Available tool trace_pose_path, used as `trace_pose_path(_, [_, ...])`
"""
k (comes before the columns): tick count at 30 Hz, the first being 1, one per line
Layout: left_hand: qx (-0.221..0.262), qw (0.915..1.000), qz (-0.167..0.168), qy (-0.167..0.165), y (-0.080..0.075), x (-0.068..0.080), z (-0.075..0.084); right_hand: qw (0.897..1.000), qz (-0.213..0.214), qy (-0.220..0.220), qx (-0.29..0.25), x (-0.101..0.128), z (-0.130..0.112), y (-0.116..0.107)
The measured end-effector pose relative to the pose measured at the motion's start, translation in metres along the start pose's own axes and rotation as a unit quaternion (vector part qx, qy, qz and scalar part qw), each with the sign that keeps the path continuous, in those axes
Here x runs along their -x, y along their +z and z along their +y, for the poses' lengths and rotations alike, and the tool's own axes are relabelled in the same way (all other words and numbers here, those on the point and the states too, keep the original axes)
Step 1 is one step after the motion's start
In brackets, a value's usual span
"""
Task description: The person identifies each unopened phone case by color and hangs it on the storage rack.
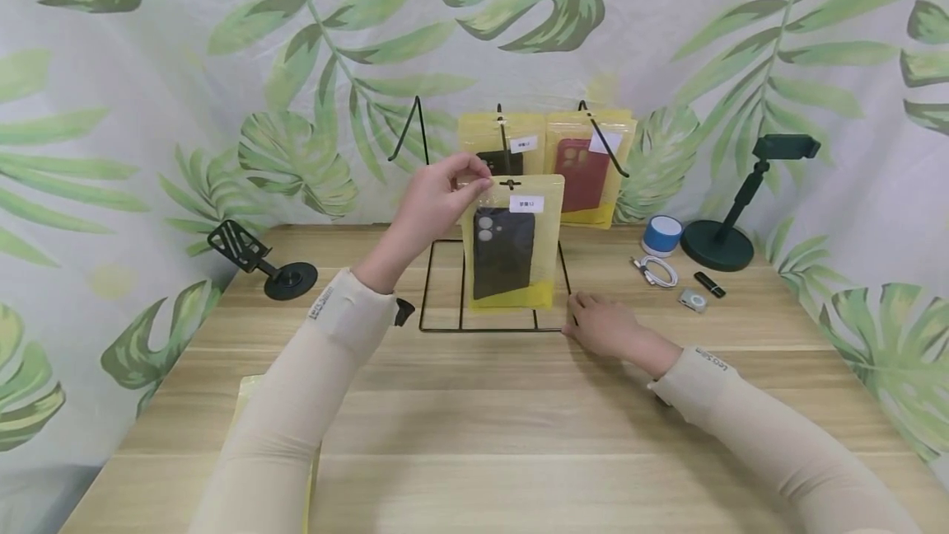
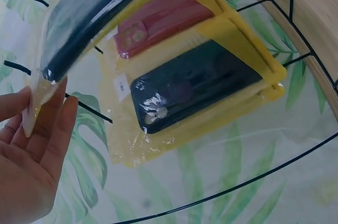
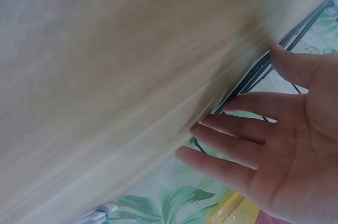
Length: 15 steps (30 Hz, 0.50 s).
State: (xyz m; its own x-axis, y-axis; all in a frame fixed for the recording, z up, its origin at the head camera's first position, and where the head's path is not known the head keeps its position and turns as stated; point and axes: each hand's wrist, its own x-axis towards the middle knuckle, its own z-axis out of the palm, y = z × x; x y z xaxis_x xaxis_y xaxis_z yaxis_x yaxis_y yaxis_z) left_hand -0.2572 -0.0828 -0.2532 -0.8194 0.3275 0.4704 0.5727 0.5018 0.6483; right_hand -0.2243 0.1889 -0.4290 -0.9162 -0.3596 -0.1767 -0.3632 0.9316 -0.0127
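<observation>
A clear yellow-backed bag with a dark phone case [image 1: 504,254] inside stands upright before the wire display rack [image 1: 489,330]. My left hand [image 1: 433,200] pinches its upper left corner between thumb and fingers. The bag's hang hole is near the tip of the middle hook [image 1: 502,130]. Behind it on the rack hang a bag with a black case [image 2: 195,86] and a bag with a red case [image 1: 583,175]. My right hand [image 1: 608,328] rests on the table, its extended fingertips at the right side of the rack's base.
The left hook [image 1: 418,126] carries no bag. A black phone stand [image 1: 292,280] is at left. At right are a dark green stand [image 1: 717,245], blue speaker [image 1: 660,237], white cable [image 1: 660,274], black stick [image 1: 709,283] and small silver device [image 1: 693,300]. Another yellow bag [image 1: 249,388] lies under my left forearm.
</observation>
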Motion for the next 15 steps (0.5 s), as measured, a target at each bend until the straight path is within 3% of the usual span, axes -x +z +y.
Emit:
trace_pose_path(6, [-0.028,0.9994,-0.01,-0.018,0.002,-0.014,-0.005,1.0,-0.001,-0.002,0.001,0.002,0.001,-0.002])
trace_pose_path(15, [-0.086,0.9954,0.013,-0.04,0.006,-0.033,-0.01,1.0,-0.002,-0.007,0.017,0.002,0.001,-0.001])
